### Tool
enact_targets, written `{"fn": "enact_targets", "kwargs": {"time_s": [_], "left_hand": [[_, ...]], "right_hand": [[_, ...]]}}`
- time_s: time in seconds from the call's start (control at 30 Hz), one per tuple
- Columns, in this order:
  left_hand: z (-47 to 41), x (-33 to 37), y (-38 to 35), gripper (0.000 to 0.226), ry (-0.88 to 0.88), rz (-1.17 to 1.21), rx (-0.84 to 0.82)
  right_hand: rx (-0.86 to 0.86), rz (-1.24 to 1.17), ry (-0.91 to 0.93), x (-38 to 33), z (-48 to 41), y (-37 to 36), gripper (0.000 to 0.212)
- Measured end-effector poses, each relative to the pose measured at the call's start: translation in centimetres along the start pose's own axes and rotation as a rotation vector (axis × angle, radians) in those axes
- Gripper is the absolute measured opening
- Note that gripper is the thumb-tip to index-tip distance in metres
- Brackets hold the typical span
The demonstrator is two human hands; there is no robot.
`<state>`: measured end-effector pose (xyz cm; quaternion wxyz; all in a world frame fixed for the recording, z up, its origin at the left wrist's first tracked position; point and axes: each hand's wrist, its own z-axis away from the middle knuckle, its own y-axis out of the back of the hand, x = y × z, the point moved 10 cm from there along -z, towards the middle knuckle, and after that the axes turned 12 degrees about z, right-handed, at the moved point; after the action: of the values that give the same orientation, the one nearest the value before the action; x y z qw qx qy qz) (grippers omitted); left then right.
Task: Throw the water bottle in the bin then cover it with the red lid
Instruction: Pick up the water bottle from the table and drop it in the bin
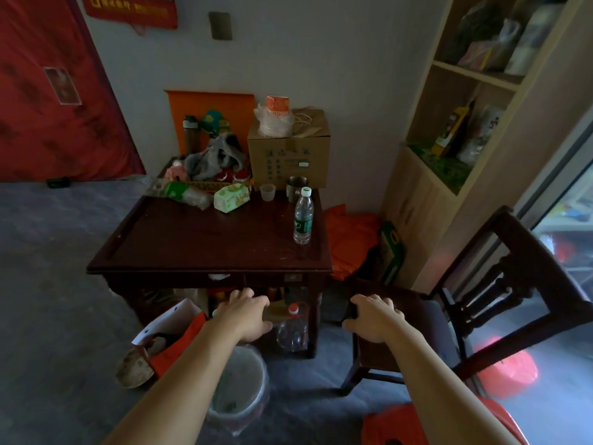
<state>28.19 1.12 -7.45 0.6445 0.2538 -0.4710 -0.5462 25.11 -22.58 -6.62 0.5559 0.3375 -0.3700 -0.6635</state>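
A clear water bottle (pixel 303 216) with a white cap and green label stands upright near the right edge of the dark wooden table (pixel 179 248). On the floor below, a bin (pixel 244 383) lined with a clear bag sits open under my left forearm. A red plastic piece, possibly the lid (pixel 394 425), lies at the bottom right, partly hidden by my right arm. My left hand (pixel 247 316) hovers in front of the table's edge, fingers spread, holding nothing. My right hand (pixel 373 317) hovers above the chair seat, also empty with fingers apart.
A dark wooden chair (pixel 500 284) stands at right. Under the table is a large clear bottle with a red cap (pixel 292 329). The table's back holds a cardboard box (pixel 288 152), metal mug (pixel 296 186), plastic cup, tissue pack and clothes. A paper bag (pixel 170 335) sits left of the bin.
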Motion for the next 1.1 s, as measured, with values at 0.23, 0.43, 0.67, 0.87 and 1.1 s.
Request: {"fn": "enact_targets", "kwargs": {"time_s": [0.23, 0.43, 0.67, 0.87, 1.1], "left_hand": [[-3.7, 1.4, 1.6, 0.057, 0.044, -0.012, 0.01], [-6.6, 3.3, 2.3, 0.057, 0.06, 0.033, 0.028], [-8.5, 4.2, 2.3, 0.057, 0.099, 0.043, 0.024], [-10.7, 3.6, 3.1, 0.056, 0.12, 0.049, 0.001], [-15.5, 3.1, 4.5, 0.056, 0.088, 0.065, -0.048]], "right_hand": [[-0.016, -0.011, 0.046, 0.3, -4.6, 2.1, 0.063], [-0.016, -0.01, 0.079, 1.7, -8.0, 3.6, 0.063], [-0.046, 0.014, 0.115, 2.6, -11.1, 3.8, 0.062], [-0.075, -0.002, 0.154, 1.5, -13.5, 4.0, 0.055], [-0.082, -0.014, 0.114, 1.0, -17.2, 5.2, 0.055]]}}
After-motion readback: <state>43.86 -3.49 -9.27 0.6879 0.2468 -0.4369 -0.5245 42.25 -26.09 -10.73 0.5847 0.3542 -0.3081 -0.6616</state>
